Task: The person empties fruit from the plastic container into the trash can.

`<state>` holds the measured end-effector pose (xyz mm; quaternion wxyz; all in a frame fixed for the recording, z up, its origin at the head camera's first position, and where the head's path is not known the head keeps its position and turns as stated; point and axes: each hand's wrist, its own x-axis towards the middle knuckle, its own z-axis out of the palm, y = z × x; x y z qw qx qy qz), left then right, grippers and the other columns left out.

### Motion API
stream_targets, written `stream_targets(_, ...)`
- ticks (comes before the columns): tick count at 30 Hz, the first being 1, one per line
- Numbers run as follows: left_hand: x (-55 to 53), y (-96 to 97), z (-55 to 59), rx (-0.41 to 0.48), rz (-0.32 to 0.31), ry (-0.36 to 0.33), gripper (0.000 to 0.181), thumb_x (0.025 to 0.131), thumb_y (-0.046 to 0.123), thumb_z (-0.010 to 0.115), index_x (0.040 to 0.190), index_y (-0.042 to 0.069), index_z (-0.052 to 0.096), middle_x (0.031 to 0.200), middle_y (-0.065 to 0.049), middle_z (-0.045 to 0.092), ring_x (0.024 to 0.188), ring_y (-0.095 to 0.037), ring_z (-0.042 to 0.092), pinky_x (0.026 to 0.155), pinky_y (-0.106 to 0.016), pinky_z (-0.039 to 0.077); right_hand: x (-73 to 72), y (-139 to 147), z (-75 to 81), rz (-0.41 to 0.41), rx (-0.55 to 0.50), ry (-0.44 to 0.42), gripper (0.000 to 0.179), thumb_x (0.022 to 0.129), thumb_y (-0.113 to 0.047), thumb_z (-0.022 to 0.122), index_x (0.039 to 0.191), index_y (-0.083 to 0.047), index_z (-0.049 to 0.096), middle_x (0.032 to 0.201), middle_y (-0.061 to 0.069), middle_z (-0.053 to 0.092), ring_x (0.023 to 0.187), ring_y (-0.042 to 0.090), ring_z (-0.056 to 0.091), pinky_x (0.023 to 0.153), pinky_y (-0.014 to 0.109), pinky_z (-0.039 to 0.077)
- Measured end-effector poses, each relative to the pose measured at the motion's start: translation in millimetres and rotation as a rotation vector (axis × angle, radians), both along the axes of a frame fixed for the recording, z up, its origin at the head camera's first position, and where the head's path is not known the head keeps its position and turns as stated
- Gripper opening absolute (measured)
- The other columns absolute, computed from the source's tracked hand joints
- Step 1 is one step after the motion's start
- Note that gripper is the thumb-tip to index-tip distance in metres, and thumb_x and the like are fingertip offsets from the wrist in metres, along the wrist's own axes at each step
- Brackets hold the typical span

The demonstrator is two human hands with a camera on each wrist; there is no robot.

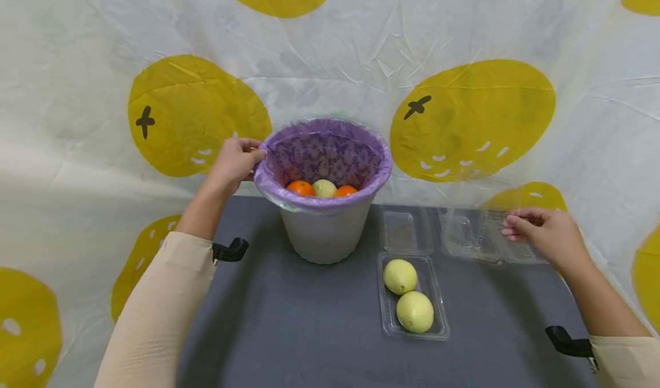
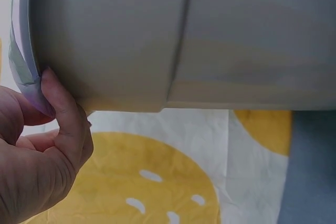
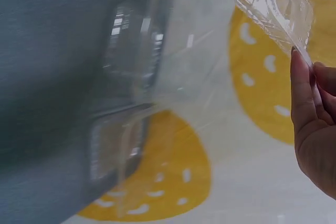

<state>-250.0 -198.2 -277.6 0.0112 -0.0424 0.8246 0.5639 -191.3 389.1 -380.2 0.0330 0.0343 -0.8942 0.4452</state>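
A pale bin (image 1: 325, 236) lined with a purple plastic bag (image 1: 325, 147) stands at the back of the table. My left hand (image 1: 234, 161) pinches its bag-covered rim at the left; in the left wrist view the fingers of that hand (image 2: 55, 145) curl around the rim. Inside the bin lie orange fruits (image 1: 301, 188) and a pale yellow-green fruit (image 1: 324, 188). Off to the right, my right hand (image 1: 549, 233) pinches the edge of a clear plastic container (image 3: 278, 11), raised above the table. This container is faint in the head view.
A clear open container (image 1: 439, 335) right of the bin holds two pale yellow fruits (image 1: 400, 276) (image 1: 415, 312), its lid (image 1: 420, 233) folded back. Another clear open container (image 1: 469, 253) lies at the table's back right. Behind hangs a white curtain (image 1: 330, 44) with yellow prints.
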Motion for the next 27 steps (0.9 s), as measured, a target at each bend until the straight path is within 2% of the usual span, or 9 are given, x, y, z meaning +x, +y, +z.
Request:
stream_targets(5, 0.0, -0.5, 1.1, -0.010, -0.011, -0.006, 0.046, 0.108, 0.018, 0.053, 0.150, -0.002, 0.050, 0.133, -0.018, 0.056, 0.079, -0.007, 0.068, 0.067, -0.023, 0.062, 10.5, 10.5, -27.3, 0.071, -0.020, -0.080, 0.042, 0.106, -0.010, 0.057, 0.125, 0.028, 0.054, 0.085, -0.009, 0.076, 0.072, 0.005, 0.074, 0.065, 0.025, 0.063)
stream_targets(9, -0.8, -1.3, 0.6, -0.026, -0.008, -0.022, 0.048, 0.108, 0.018, 0.054, 0.152, -0.002, 0.047, 0.135, -0.018, 0.055, 0.079, -0.007, 0.067, 0.066, -0.023, 0.062, 18.9, 15.2, -47.0, 0.110, 0.005, -0.133, 0.037, 0.106, -0.005, 0.055, 0.122, 0.029, 0.054, 0.089, 0.005, 0.077, 0.074, 0.009, 0.075, 0.066, 0.030, 0.064)
stream_targets(15, -0.5, -1.0, 1.8, -0.027, -0.009, -0.014, 0.048, 0.108, 0.018, 0.054, 0.150, -0.003, 0.048, 0.130, -0.018, 0.056, 0.077, -0.007, 0.068, 0.066, -0.024, 0.062, 26.7, 19.7, -62.2, 0.139, 0.043, -0.233, 0.034, 0.107, -0.005, 0.055, 0.118, 0.027, 0.058, 0.093, 0.018, 0.075, 0.075, 0.013, 0.074, 0.070, 0.034, 0.065)
stream_targets(21, 0.4, -1.0, 2.6, -0.025, -0.014, -0.011, 0.048, 0.108, 0.019, 0.055, 0.150, -0.003, 0.048, 0.127, -0.017, 0.056, 0.077, -0.007, 0.068, 0.067, -0.024, 0.063, 26.0, 28.2, -69.1, 0.177, 0.079, -0.320, 0.032, 0.106, -0.009, 0.058, 0.113, 0.022, 0.062, 0.091, 0.016, 0.075, 0.074, 0.015, 0.073, 0.069, 0.030, 0.064)
stream_targets(27, -0.7, 2.0, 3.5, -0.032, 0.000, -0.011, 0.046, 0.108, 0.018, 0.054, 0.148, -0.004, 0.051, 0.127, -0.018, 0.057, 0.075, -0.006, 0.068, 0.066, -0.024, 0.062, 24.3, 42.5, -76.6, 0.249, 0.019, -0.413, 0.029, 0.107, -0.007, 0.055, 0.109, 0.021, 0.062, 0.090, 0.007, 0.074, 0.075, 0.010, 0.070, 0.070, 0.029, 0.064)
